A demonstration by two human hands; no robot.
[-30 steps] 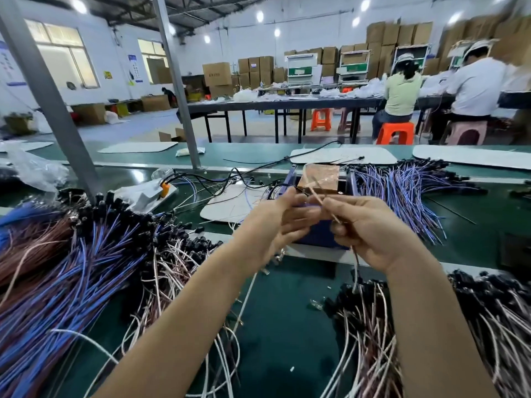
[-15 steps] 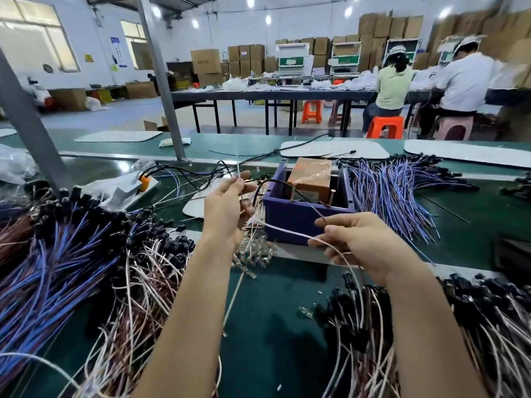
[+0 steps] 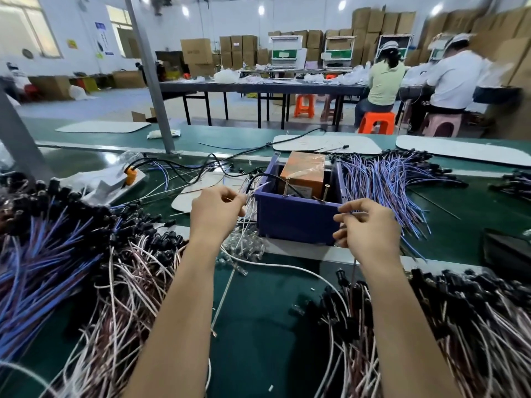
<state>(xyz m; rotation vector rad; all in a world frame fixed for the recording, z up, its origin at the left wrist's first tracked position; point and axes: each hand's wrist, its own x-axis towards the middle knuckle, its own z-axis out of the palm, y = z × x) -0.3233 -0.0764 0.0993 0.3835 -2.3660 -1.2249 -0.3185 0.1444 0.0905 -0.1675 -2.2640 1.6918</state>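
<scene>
My left hand (image 3: 215,209) pinches the ends of a few thin white wires (image 3: 250,222) just left of a blue plastic bin (image 3: 296,222). My right hand (image 3: 366,228) is at the bin's front right corner and pinches a thin brown wire (image 3: 352,282) that hangs down toward the pile below. A long white wire (image 3: 287,267) curves across the green bench between both hands. Inside the bin sits an orange-brown box (image 3: 304,173).
Heaps of blue, pink and white wires with black connectors lie at the left (image 3: 57,268), the lower right (image 3: 459,326) and behind the bin (image 3: 388,182). Small clear tubes (image 3: 244,248) are scattered by the bin. A grey post (image 3: 152,81) rises behind. Two people sit at a far table.
My hands have drawn apart: the left went left with the white wires, the right moved to the bin's right corner. The long white wire now lies slack on the bench.
</scene>
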